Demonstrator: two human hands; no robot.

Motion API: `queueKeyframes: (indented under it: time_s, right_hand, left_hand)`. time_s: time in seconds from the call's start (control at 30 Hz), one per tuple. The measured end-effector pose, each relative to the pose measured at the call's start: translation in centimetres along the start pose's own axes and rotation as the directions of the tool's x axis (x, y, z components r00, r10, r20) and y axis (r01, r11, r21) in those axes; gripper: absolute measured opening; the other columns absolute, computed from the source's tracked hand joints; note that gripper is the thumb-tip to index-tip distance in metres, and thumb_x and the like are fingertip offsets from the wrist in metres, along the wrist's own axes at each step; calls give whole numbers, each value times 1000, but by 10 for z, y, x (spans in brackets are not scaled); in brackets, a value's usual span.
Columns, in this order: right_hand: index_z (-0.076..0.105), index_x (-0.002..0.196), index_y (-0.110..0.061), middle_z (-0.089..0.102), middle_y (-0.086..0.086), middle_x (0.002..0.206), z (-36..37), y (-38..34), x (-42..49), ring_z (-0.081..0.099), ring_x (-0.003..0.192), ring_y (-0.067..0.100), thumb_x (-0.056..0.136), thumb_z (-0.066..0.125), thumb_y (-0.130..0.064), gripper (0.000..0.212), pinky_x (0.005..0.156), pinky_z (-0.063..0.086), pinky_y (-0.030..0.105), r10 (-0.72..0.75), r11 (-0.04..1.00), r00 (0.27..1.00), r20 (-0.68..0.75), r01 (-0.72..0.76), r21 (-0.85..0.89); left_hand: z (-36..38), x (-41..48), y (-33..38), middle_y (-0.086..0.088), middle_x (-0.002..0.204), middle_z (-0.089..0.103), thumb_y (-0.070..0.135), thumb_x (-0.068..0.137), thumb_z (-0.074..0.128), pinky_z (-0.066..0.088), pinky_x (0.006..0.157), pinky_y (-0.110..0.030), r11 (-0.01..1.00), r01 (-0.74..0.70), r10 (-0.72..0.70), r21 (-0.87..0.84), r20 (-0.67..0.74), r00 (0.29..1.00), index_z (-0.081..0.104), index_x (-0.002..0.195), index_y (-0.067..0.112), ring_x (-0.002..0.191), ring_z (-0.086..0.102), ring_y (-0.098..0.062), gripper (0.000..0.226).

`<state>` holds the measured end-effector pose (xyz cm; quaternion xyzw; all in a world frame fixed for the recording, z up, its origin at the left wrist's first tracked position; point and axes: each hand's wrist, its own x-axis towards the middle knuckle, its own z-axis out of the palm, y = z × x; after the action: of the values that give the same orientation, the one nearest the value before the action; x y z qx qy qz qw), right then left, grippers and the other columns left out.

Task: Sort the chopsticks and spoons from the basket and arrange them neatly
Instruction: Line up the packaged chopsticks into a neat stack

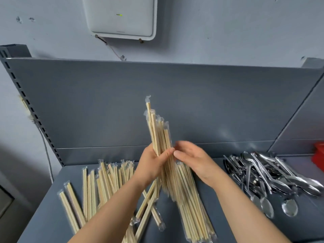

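Observation:
My left hand (152, 165) grips an upright bundle of wrapped wooden chopsticks (158, 132), their tops fanned out above my fist. My right hand (194, 160) is beside the bundle with its fingers spread, the fingertips touching the sticks near my left thumb. More wrapped chopsticks (105, 181) lie loose on the grey shelf (49, 223) at the left, and a straighter pile (191, 204) lies under my hands. A heap of shiny metal spoons (270, 176) lies at the right of the shelf. No basket is in view.
The shelf has a grey back panel (140, 102) and a side panel (301, 123) on the right. A red object (318, 155) shows at the right edge. A white box (121, 16) hangs on the wall above.

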<state>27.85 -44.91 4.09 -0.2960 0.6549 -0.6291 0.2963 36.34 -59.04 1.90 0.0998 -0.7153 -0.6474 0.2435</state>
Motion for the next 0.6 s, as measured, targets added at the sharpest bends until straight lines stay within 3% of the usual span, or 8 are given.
queueKeyframes:
  time_s: [0.13,0.2,0.33,0.4,0.47,0.6]
  right_hand:
    - [53,132,-8,67,2,121,-8,-30,12,63,114,14,80,76,-13,58,97,49,25,-153,987,986,63,149,62]
    - [54,131,-18,68,1,117,-7,-33,16,65,110,16,76,77,-11,59,96,51,31,-142,990,988,66,140,25]
    - [62,118,-22,71,3,100,-6,-25,19,68,104,29,85,69,-1,41,95,53,43,-176,984,983,61,177,-8]
    - [62,118,-24,72,0,96,-5,-27,19,67,104,31,84,70,-4,41,95,53,43,-199,980,977,78,199,10]
    - [59,123,-26,71,1,106,-4,-33,21,65,109,30,82,74,-14,45,97,51,42,-223,972,970,93,214,93]
    - [64,119,-22,70,1,111,-3,-48,27,64,109,21,93,57,-27,27,99,49,37,-297,951,950,93,285,123]
  left_hand:
    - [30,-5,-14,9,70,65,15,81,76,49,66,-20,987,-100,105,123,-32,994,62,85,24,66,60,-6,17]
    - [41,-11,-25,8,67,61,19,79,77,48,63,-24,989,-72,80,133,-53,995,60,83,24,63,55,-9,19]
    - [47,-18,-38,-3,65,57,27,73,80,49,61,-33,991,46,-36,125,-83,996,58,83,11,60,52,-12,29]
    - [46,-18,-36,-12,67,62,24,71,81,52,63,-35,992,56,-48,116,-66,997,56,85,6,60,59,-21,33]
    - [45,-17,-33,-20,74,66,20,72,80,57,66,-31,997,46,-44,59,-40,998,56,88,2,68,68,-28,34]
    - [49,-25,-35,-22,70,59,23,72,80,50,62,-28,993,78,-76,85,-32,997,55,85,-8,62,57,-19,41]
